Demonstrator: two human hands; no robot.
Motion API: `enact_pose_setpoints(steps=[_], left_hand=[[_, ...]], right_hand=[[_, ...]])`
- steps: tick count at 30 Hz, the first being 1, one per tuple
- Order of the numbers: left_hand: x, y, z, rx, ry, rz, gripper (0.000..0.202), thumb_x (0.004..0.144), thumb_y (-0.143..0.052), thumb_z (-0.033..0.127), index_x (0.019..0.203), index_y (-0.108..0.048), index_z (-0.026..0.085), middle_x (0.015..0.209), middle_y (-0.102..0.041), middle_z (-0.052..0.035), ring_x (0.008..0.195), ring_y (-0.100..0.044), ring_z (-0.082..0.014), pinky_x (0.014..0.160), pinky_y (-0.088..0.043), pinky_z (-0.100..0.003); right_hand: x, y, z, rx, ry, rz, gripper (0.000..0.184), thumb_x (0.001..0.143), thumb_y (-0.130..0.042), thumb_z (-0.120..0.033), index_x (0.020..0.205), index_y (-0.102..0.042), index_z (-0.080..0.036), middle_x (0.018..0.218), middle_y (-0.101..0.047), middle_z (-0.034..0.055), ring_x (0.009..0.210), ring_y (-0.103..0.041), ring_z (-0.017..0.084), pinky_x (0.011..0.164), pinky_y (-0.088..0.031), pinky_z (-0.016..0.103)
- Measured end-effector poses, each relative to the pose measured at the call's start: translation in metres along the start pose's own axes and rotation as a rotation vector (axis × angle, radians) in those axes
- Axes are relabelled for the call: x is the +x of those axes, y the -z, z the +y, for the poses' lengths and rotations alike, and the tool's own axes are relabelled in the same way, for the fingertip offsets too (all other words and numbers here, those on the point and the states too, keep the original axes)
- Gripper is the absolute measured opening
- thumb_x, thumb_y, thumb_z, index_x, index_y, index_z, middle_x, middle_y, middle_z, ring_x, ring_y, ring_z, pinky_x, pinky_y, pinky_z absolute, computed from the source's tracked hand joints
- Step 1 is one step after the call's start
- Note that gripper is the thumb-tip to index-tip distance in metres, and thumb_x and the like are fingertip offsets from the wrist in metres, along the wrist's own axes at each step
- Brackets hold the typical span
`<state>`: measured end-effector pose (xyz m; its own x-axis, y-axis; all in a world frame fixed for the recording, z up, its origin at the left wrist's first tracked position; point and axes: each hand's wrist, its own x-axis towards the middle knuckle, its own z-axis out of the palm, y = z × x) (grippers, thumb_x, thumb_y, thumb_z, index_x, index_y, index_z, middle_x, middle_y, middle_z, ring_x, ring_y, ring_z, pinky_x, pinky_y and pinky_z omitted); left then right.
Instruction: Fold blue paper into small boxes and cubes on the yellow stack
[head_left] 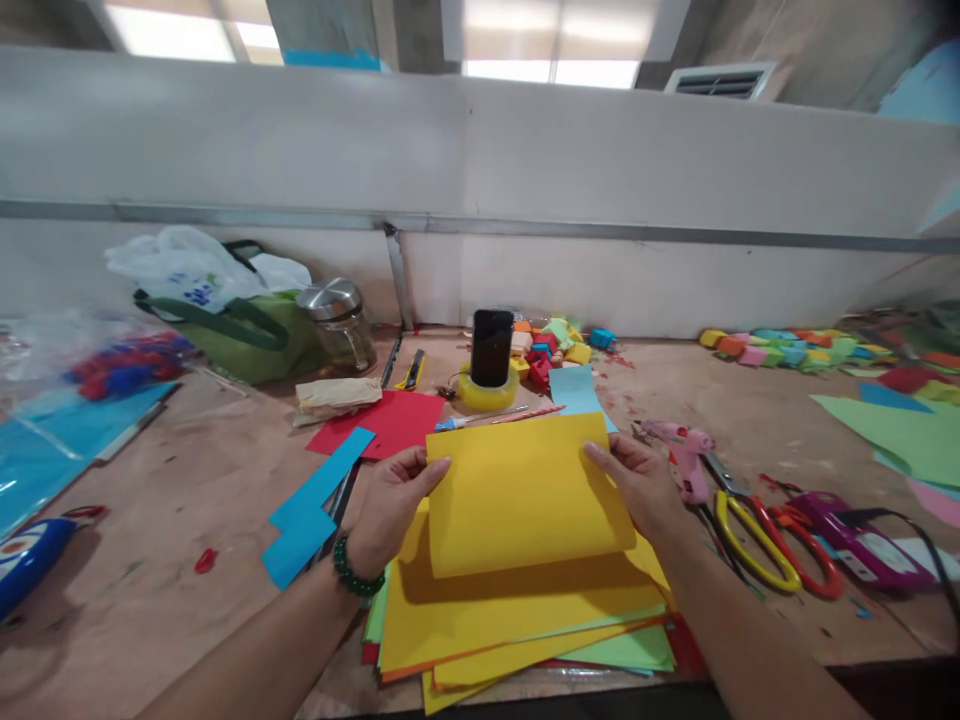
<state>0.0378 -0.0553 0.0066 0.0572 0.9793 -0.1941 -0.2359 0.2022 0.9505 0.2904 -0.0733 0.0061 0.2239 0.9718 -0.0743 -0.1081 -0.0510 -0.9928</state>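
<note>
A yellow sheet of paper (pixel 525 500) is held up between my two hands, curving over toward me. My left hand (pixel 397 495) pinches its left edge, thumb on the near face. On the opposite edge my right hand (pixel 637 475) grips it the same way. Below lies a stack of coloured paper (pixel 517 625), mostly yellow with green, orange and red edges showing. Blue paper strips (pixel 319 490) lie left of my left hand, near a red sheet (pixel 390 420). A light blue sheet (pixel 576 390) pokes out behind the held paper.
To the right are scissors (pixel 757 550), a pink glue gun (pixel 688 465) and a purple device (pixel 862 550). A phone (pixel 492 347) stands in a yellow tape roll (pixel 487 388). Behind sit folded paper cubes (pixel 802 347), a glass jar (pixel 341 325) and a green bag (pixel 247 340).
</note>
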Motion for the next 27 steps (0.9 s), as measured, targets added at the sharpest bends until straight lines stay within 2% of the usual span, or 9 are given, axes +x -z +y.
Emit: enact_pose_setpoints(steps=[6, 11, 20, 24, 27], left_hand=[[0.001, 0.004, 0.001, 0.018, -0.003, 0.041, 0.047, 0.04, -0.087, 0.049, 0.054, -0.057, 0.015, 0.052, -0.059, 0.0031, 0.05, -0.05, -0.0087, 0.048, -0.04, -0.018], [0.006, 0.011, -0.006, 0.037, 0.001, 0.028, 0.045, 0.041, -0.088, 0.046, 0.06, -0.061, 0.015, 0.057, -0.061, 0.002, 0.054, -0.053, -0.0099, 0.051, -0.043, -0.019], [0.018, 0.021, -0.026, 0.03, -0.057, -0.016, 0.033, 0.059, -0.082, 0.039, 0.067, -0.06, 0.016, 0.063, -0.062, 0.0025, 0.059, -0.055, -0.0101, 0.056, -0.044, -0.019], [0.011, 0.014, -0.018, 0.025, -0.069, 0.007, 0.034, 0.055, -0.082, 0.041, 0.062, -0.061, 0.015, 0.059, -0.059, 0.0026, 0.055, -0.052, -0.0092, 0.054, -0.042, -0.02], [0.003, 0.005, -0.004, 0.012, -0.061, 0.045, 0.038, 0.047, -0.085, 0.042, 0.056, -0.061, 0.015, 0.055, -0.057, 0.0028, 0.052, -0.048, -0.0079, 0.05, -0.04, -0.019]], right_hand=[[0.0, 0.002, 0.003, -0.074, 0.051, 0.014, 0.046, 0.052, -0.078, -0.06, 0.062, -0.064, -0.018, 0.056, -0.063, 0.0018, 0.052, -0.058, 0.017, 0.047, -0.046, 0.027], [0.001, 0.006, 0.008, -0.109, 0.101, 0.036, 0.045, 0.056, -0.076, -0.06, 0.064, -0.064, -0.018, 0.056, -0.062, 0.0017, 0.056, -0.058, 0.017, 0.047, -0.045, 0.026], [0.003, 0.02, 0.023, -0.082, 0.125, 0.025, 0.035, 0.065, -0.075, -0.052, 0.071, -0.066, -0.019, 0.063, -0.064, 0.001, 0.055, -0.057, 0.015, 0.048, -0.044, 0.024], [0.003, 0.019, 0.02, -0.056, 0.113, 0.017, 0.033, 0.066, -0.075, -0.052, 0.068, -0.066, -0.02, 0.062, -0.063, 0.0008, 0.052, -0.054, 0.014, 0.048, -0.042, 0.025], [-0.001, 0.01, 0.007, -0.055, 0.107, 0.035, 0.04, 0.057, -0.076, -0.058, 0.062, -0.064, -0.02, 0.058, -0.061, 0.0012, 0.05, -0.051, 0.014, 0.046, -0.041, 0.025]])
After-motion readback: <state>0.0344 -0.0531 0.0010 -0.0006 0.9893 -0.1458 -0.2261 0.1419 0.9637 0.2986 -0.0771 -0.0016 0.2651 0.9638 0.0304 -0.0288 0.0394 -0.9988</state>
